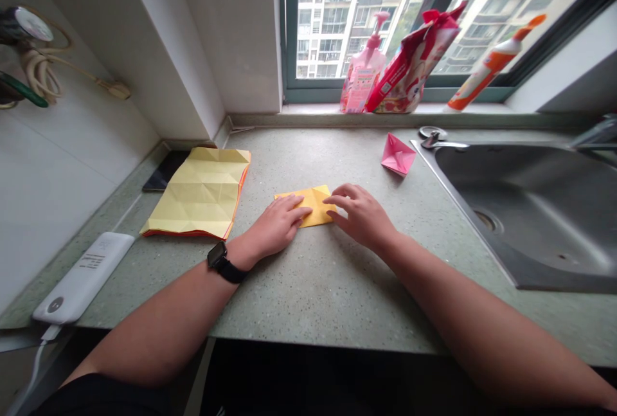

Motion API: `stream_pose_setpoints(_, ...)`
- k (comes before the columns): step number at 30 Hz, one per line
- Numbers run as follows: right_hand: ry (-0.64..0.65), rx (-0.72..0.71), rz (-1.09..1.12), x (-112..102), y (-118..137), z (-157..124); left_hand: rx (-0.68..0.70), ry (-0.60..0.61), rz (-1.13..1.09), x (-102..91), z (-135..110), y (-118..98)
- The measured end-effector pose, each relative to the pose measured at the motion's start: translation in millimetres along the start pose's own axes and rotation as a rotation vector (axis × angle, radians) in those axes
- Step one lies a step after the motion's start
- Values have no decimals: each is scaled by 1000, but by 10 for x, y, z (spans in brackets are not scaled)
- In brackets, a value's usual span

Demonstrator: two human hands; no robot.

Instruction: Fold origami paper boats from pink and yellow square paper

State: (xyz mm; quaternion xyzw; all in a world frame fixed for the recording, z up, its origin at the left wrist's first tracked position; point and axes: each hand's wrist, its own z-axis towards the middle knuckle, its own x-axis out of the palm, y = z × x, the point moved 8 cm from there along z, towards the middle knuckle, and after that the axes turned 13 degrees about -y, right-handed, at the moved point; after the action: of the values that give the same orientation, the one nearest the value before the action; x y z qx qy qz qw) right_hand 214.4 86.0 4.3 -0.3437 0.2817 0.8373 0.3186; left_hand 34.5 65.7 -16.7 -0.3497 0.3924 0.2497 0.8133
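A small folded yellow paper [311, 202] lies flat on the grey countertop [313, 281]. My left hand [277, 226], with a black watch on its wrist, rests on the paper's left part, fingers stretched flat and pressing it down. My right hand [359, 213] lies at the paper's right edge, fingers spread and lightly bent, fingertips touching the paper. A folded pink paper shape [397, 154] sits farther back to the right, apart from both hands.
A stack of creased yellow sheets [202, 194] lies to the left, by a dark phone [164, 171]. A white power bank [81, 278] sits near the left front edge. A steel sink [535, 210] fills the right. A pink pump bottle [362, 75], red pouch [414, 62] and orange bottle [489, 69] stand on the sill.
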Motion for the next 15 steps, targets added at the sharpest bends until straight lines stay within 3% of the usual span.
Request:
stream_pose_setpoints(3, 125, -105, 83, 67, 171, -20, 17, -15, -46, -37, 15, -26)
stream_pose_setpoints(6, 207, -110, 125, 111, 209, -44, 65, 0, -110, -44, 15, -68)
stream_pose_setpoints(15, 251, -86, 173, 33, 188, -38, 119, 50, -117, -50, -12, -106)
